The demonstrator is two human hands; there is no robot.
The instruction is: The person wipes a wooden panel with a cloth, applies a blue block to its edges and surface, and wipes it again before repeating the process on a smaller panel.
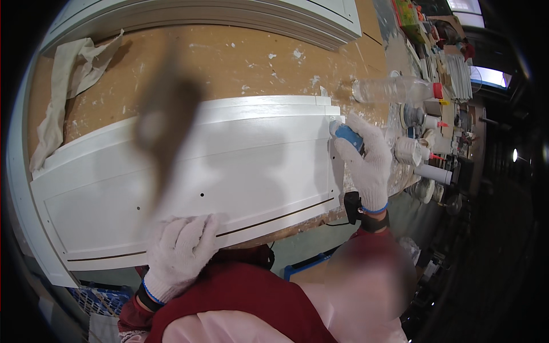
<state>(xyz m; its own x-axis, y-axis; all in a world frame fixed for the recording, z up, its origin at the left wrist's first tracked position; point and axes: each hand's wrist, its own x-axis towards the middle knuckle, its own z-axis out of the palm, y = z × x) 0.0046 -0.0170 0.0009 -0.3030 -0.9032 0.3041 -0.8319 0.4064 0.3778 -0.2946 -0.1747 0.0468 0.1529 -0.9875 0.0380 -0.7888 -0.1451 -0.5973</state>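
A white panel (171, 166) with raised border strips, a dark groove along its near edge and small dark holes lies before me. My left hand (180, 251), in a white knit glove, rests on the panel's near edge with its fingers stretched over it. At the panel's right end is my right hand (369, 163), also gloved. It grips a small blue piece (350, 137) with a pale end against the panel's far right corner; whether this is a scraper or a block I cannot tell. A black device (353, 207) sits at the right wrist.
Stacked white panels (229, 14) lie along the far side of the brown worktop (251, 54). A cloth strip (60, 91) drapes at left. A clear bottle with a red cap (394, 90) and several glue bottles and tubs stand right. Something dark and blurred (166, 114) hangs close to the camera.
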